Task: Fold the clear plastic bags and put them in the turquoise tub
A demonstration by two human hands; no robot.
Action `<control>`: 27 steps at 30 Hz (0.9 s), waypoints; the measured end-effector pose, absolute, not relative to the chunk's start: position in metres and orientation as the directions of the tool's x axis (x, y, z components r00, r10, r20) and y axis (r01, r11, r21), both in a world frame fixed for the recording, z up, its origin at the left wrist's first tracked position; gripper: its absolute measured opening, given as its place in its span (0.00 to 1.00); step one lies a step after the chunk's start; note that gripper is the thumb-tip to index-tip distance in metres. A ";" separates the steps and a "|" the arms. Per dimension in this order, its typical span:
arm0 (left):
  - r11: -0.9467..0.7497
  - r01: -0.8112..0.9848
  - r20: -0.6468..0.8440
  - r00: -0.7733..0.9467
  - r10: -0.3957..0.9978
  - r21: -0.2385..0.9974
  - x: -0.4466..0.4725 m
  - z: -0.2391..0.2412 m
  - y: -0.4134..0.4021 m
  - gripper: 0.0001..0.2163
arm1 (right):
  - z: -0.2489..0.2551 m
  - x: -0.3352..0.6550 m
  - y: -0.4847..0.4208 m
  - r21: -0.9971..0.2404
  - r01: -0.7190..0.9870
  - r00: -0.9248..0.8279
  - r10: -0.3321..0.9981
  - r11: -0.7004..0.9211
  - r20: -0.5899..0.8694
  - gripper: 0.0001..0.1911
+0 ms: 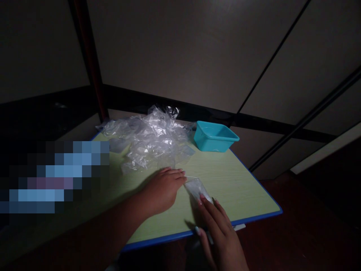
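- one flat, narrow strip of clear plastic (196, 186) lies on the table (242, 188) between the two hands, set slantwise.
- left hand (166, 188): laid flat, palm down, fingers extended and together; fingertips reach the strip's far left corner. firm contact there cannot be confirmed.
- right hand (221, 226): fingers extended over the strip's near end, thumb spread apart toward the table's near edge; not clenched. the fingers hide the near end.
- strip: thin, see-through, dull white sheen, longer than wide, slightly wrinkled.
- heap of crumpled clear plastic (155, 137): loose, creased, glossy with bright highlights; it spreads over the table's far part, beyond the left hand, its near edge close to the left fingertips. number of pieces cannot be told.
- basin (216, 145): turquoise, smooth, rectangular with rounded corners and a rim; stands upright at the table's far right, just beside the heap.
- table: pale green top with faint grain, blue edging (258, 216).
- behind: dull grey-brown panels (175, 52) with dark seams.
- at left, a blocky blur obscures part of the scene; contents unreadable.
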State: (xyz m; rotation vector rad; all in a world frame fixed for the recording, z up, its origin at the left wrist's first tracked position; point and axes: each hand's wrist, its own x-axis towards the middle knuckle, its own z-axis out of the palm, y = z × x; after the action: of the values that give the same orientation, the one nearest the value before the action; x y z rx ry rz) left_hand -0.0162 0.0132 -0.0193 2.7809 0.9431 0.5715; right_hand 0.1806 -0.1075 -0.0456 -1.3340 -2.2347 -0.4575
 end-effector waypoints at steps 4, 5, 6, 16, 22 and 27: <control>-0.804 0.543 0.366 0.716 0.594 0.243 -0.016 -0.014 0.011 0.21 | -0.047 0.182 -0.107 -0.032 0.892 -0.357 0.744 0.452 0.565 0.28; -0.814 0.530 0.389 0.715 0.581 0.240 -0.016 -0.013 0.011 0.19 | -0.048 0.182 -0.108 -0.058 0.895 -0.338 0.757 0.443 0.559 0.28; -0.827 0.509 0.412 0.718 0.561 0.238 -0.017 -0.012 0.010 0.17 | -0.048 0.183 -0.108 -0.084 0.898 -0.318 0.770 0.432 0.553 0.28; -0.938 0.293 0.514 0.785 0.346 0.184 -0.018 -0.013 0.011 0.14 | -0.046 0.181 -0.111 -0.118 0.879 -0.330 0.767 0.463 0.550 0.25; -0.939 0.281 0.524 0.779 0.344 0.199 -0.018 -0.013 0.011 0.16 | -0.044 0.181 -0.110 -0.070 0.876 -0.363 0.749 0.476 0.555 0.22; -0.946 0.237 0.536 0.781 0.321 0.222 -0.017 -0.014 0.011 0.16 | -0.044 0.179 -0.111 -0.076 0.884 -0.351 0.763 0.461 0.543 0.21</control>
State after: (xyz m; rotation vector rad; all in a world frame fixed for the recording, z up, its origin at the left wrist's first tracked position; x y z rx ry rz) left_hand -0.0166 0.0106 -0.0143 2.8293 0.4453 0.8898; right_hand 0.1793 -0.1114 -0.0437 -1.3695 -2.2029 -0.3137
